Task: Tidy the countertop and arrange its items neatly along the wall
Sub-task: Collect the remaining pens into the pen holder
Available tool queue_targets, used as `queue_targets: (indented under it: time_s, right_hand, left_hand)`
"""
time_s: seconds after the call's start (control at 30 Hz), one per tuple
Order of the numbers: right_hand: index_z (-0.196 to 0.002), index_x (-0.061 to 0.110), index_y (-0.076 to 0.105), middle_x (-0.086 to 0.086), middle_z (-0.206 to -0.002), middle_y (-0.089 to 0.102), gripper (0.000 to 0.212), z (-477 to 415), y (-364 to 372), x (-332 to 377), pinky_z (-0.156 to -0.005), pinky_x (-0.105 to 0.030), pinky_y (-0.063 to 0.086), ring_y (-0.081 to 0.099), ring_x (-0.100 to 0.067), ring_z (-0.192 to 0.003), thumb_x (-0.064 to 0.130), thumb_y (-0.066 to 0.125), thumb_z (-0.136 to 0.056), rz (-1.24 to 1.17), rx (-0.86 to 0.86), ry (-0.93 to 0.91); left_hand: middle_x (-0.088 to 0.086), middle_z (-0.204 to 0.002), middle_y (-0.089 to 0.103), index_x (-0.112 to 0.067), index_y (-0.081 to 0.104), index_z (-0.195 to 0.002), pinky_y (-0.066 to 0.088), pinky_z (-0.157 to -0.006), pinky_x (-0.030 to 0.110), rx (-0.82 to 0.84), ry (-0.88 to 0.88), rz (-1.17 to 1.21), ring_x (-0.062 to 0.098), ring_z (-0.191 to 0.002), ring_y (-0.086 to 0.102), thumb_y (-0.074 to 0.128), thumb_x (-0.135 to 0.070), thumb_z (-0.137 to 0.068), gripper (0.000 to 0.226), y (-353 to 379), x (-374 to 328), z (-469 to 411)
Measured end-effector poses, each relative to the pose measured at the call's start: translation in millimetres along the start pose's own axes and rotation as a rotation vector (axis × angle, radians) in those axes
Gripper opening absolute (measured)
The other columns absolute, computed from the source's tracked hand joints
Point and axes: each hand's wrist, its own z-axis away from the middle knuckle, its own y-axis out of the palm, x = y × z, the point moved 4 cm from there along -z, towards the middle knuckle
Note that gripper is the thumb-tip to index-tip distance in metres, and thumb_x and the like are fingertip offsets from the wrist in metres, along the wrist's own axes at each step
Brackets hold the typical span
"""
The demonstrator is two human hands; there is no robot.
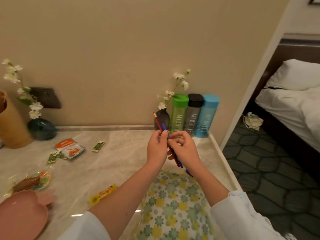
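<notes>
My left hand and my right hand meet above the marble countertop, both closed on a small bundle of a red pencil and blue pens. Against the wall stand three "MY BOTTLE" bottles: green, black, blue. A small dark vase with white flowers stands left of them, partly behind the pencils. Snack packets lie scattered at left: an orange one, green sachets, a yellow bar.
A dark round vase with flowers and a tan cylinder stand at the back left, below a wall socket. A pink bowl sits front left, a floral pouch under my arms. The counter ends at right; a bed lies beyond.
</notes>
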Motion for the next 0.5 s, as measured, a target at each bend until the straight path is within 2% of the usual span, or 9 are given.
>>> queue_targets:
  time_s: [0.07,0.13,0.2,0.27,0.33,0.43,0.5]
  right_hand:
    - [-0.101,0.010,0.056,-0.017,-0.086,0.071,0.013,5,-16,-8,-0.053,-0.037,0.057,0.066,-0.026,-0.061,0.012,0.063,-0.090,0.042,0.021,0.041]
    - [-0.096,0.013,0.058,-0.015,-0.084,0.071,0.005,6,-30,-17,-0.052,-0.036,0.055,0.066,-0.025,-0.061,0.016,0.061,-0.092,0.052,0.016,0.063]
    - [-0.090,0.014,0.059,-0.010,-0.082,0.071,0.008,4,-42,-30,-0.059,-0.038,0.055,0.067,-0.025,-0.068,0.021,0.059,-0.093,0.098,-0.039,0.080]
    - [-0.092,0.018,0.061,-0.001,-0.086,0.070,0.012,0,-55,-42,-0.072,-0.038,0.056,0.067,-0.018,-0.080,0.030,0.064,-0.088,0.349,-0.115,0.060]
    - [-0.104,0.023,0.061,0.005,-0.097,0.066,0.025,-2,-66,-50,-0.080,-0.035,0.053,0.062,-0.013,-0.092,0.037,0.067,-0.083,0.641,-0.111,0.076]
    - [-0.127,0.023,0.051,0.000,-0.122,0.056,0.052,-1,-72,-63,-0.092,-0.037,0.048,0.051,-0.021,-0.116,0.032,0.067,-0.079,0.954,0.031,0.189]
    - [-0.131,0.021,0.046,-0.004,-0.129,0.047,0.059,0,-72,-71,-0.094,-0.039,0.045,0.044,-0.025,-0.122,0.037,0.067,-0.079,1.165,0.113,0.255]
  left_hand:
    - [0.006,-0.087,0.067,-0.013,0.060,-0.099,0.057,-0.082,0.039,-0.012,-0.045,0.012,0.024,-0.085,0.067,0.046,-0.025,-0.101,0.018,10,12,-1]
    - [0.005,-0.083,0.068,-0.014,0.059,-0.096,0.057,-0.082,0.044,-0.015,-0.072,0.024,0.023,-0.081,0.067,0.045,-0.025,-0.101,0.018,19,21,-2]
    - [0.007,-0.081,0.072,-0.014,0.055,-0.092,0.059,-0.075,0.039,-0.011,-0.108,0.076,0.024,-0.076,0.069,0.042,-0.022,-0.102,0.018,27,27,0]
    - [0.008,-0.077,0.073,-0.016,0.052,-0.091,0.058,-0.070,0.038,-0.019,-0.139,0.077,0.026,-0.072,0.070,0.038,-0.023,-0.103,0.020,32,33,1]
    - [0.005,-0.071,0.070,-0.018,0.052,-0.092,0.057,-0.071,0.041,-0.030,-0.154,-0.002,0.025,-0.070,0.069,0.036,-0.025,-0.103,0.021,36,43,3]
    - [0.003,-0.065,0.065,-0.013,0.053,-0.101,0.053,-0.068,0.040,-0.044,-0.163,-0.106,0.021,-0.062,0.063,0.033,-0.025,-0.104,0.023,38,58,10]
    - [0.004,-0.066,0.062,-0.011,0.052,-0.103,0.050,-0.061,0.034,-0.044,-0.192,-0.144,0.019,-0.058,0.058,0.031,-0.024,-0.104,0.024,38,65,13]
